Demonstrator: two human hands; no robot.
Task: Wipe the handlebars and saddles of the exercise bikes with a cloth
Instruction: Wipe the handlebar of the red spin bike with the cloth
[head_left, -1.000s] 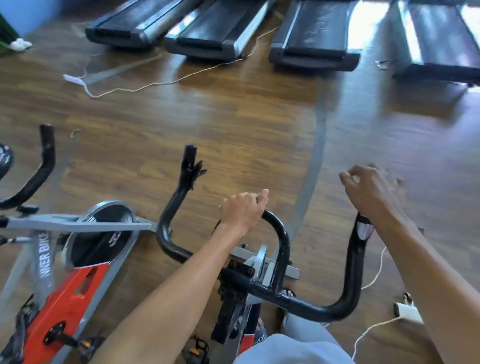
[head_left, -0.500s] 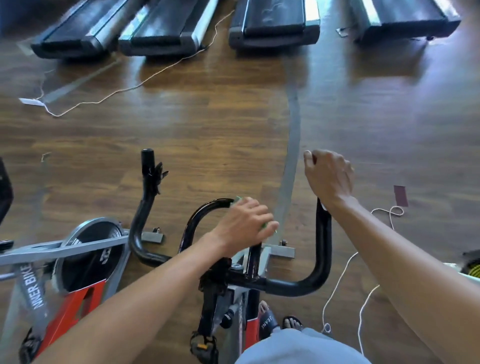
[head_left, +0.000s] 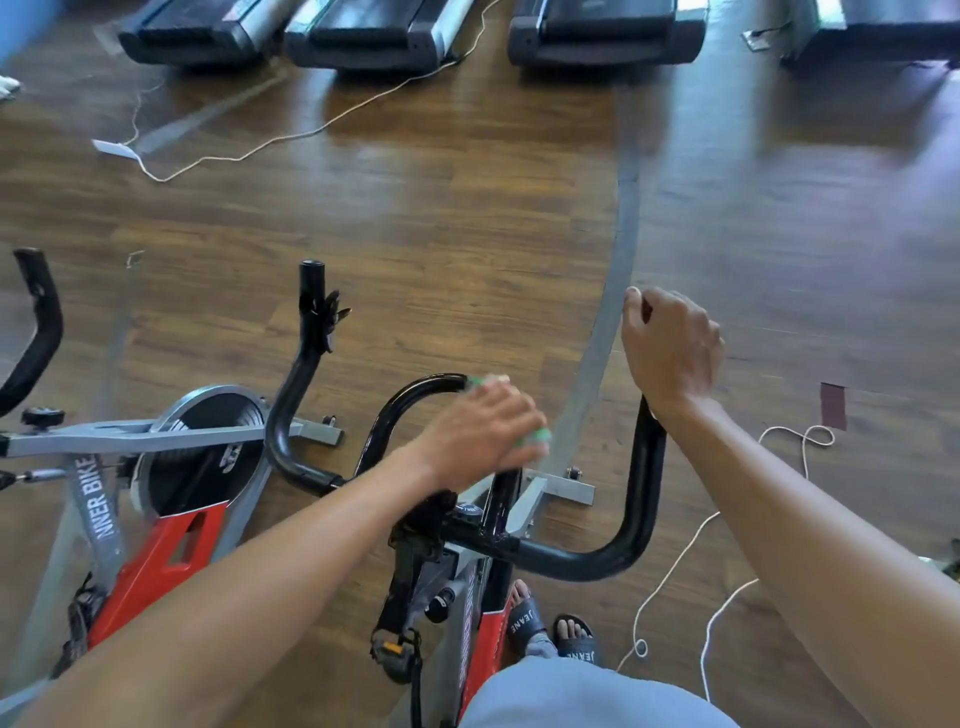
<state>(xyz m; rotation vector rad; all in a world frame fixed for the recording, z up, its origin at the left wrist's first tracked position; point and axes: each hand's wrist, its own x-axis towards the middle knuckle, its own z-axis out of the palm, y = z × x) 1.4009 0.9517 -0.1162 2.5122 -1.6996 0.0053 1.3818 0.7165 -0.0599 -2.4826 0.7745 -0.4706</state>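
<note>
1. A black handlebar (head_left: 597, 558) of an exercise bike (head_left: 480, 618) is seen at the centre of the frame, above a wooden floor (head_left: 467, 218).
2. The left hand (head_left: 483, 434) is laid over the handlebar's inner loop, with a green cloth (head_left: 540, 435) showing at the fingertips and again at the 12 o'clock edge of the hand; the cloth is pressed against the bar, though how the fingers are curled beneath cannot be told.
3. The right hand (head_left: 670, 351) is closed around the upright end of the handlebar at 2 o'clock from the left hand, the bar's tip being hidden in the grip.
4. A second bike (head_left: 156, 519), red and grey with a flywheel, is stood at 9 o'clock, its own black handlebar (head_left: 296, 395) raised just beside the first.
5. Treadmill ends (head_left: 605, 36) are lined along the 12 o'clock edge of the frame.
6. White cords are trailed across the floor, one at 11 o'clock (head_left: 291, 137) and one at 4 o'clock (head_left: 675, 566).
7. Sandalled feet (head_left: 550, 631) are seen at 6 o'clock, beside the bike's frame.
</note>
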